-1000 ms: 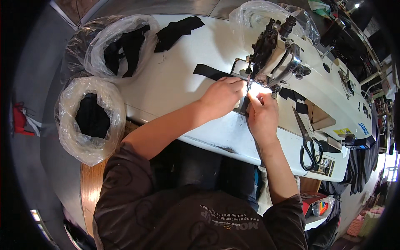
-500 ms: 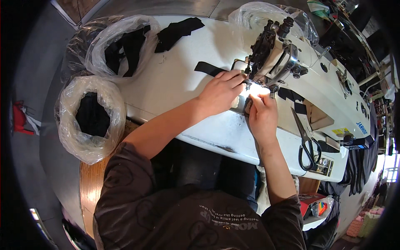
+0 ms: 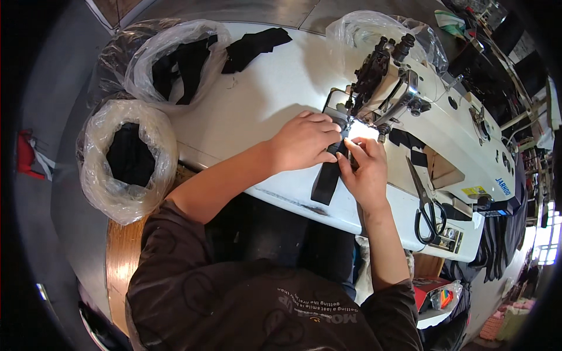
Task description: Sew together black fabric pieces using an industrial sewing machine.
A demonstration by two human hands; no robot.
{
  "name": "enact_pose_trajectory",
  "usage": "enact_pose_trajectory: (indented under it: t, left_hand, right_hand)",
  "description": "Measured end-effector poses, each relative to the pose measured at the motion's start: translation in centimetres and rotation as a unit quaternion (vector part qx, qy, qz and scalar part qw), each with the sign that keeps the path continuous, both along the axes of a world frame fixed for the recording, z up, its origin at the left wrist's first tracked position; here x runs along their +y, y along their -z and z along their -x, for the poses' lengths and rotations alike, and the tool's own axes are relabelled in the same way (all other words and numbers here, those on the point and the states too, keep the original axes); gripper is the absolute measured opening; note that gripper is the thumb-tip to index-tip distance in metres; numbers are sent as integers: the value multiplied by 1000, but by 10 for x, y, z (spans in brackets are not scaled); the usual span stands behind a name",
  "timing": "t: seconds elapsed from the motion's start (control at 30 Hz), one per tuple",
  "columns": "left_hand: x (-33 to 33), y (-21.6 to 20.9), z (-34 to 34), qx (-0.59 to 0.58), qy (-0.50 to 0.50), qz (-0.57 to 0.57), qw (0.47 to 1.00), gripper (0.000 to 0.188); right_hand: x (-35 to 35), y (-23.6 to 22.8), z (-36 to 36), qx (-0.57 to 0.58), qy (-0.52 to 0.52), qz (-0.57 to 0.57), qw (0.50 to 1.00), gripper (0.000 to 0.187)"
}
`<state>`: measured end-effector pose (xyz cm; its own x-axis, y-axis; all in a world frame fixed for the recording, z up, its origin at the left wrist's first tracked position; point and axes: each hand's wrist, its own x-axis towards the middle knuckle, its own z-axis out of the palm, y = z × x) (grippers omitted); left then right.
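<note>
A black fabric strip (image 3: 325, 184) lies at the sewing machine (image 3: 433, 76), under its lit needle area. Its free end reaches toward the table's front edge, between my hands. My left hand (image 3: 304, 141) lies over the strip's upper part from the left, fingers bent and pressed down on it beside the presser foot. From the right, my right hand (image 3: 367, 172) pinches the strip's edge with thumb and fingers, just in front of the needle. My fingertips and the machine head hide the part of the strip under the needle.
Black scissors (image 3: 430, 205) lie right of my right forearm, beside black fabric pieces (image 3: 410, 143) at the machine's base. At the left stand two clear plastic bags (image 3: 96, 169) of black cloth. Another black piece (image 3: 256, 48) lies on the white table (image 3: 263, 82) at the back.
The strip has swung round: its free end pointed back left behind my left hand, and now points toward me. Both hands have shifted slightly, and my right fingers have spread a little.
</note>
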<state>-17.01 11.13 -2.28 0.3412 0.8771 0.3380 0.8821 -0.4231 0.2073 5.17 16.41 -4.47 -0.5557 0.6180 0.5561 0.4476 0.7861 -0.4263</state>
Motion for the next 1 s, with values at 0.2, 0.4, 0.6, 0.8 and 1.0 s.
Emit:
enact_pose_trajectory:
  t: [0.2,0.4,0.6,0.8,1.0]
  left_hand:
    - [14,9,12,18,4,1,1000,48]
    - [32,27,13,20,-24,-19,999,55]
    - [36,36,17,33,-57,-43,997,56]
    - [-28,-13,24,44,-11,74,996,23]
    - [-141,-102,44,-15,-59,165,984,21]
  right_hand:
    - [2,4,1,-27,14,-23,999,37]
    - [3,5,-1,-22,14,-26,999,39]
    - [3,-3,7,-36,1,-40,999,36]
    - [5,15,12,-36,-19,-51,998,35]
    - [13,18,-14,-94,8,-6,996,37]
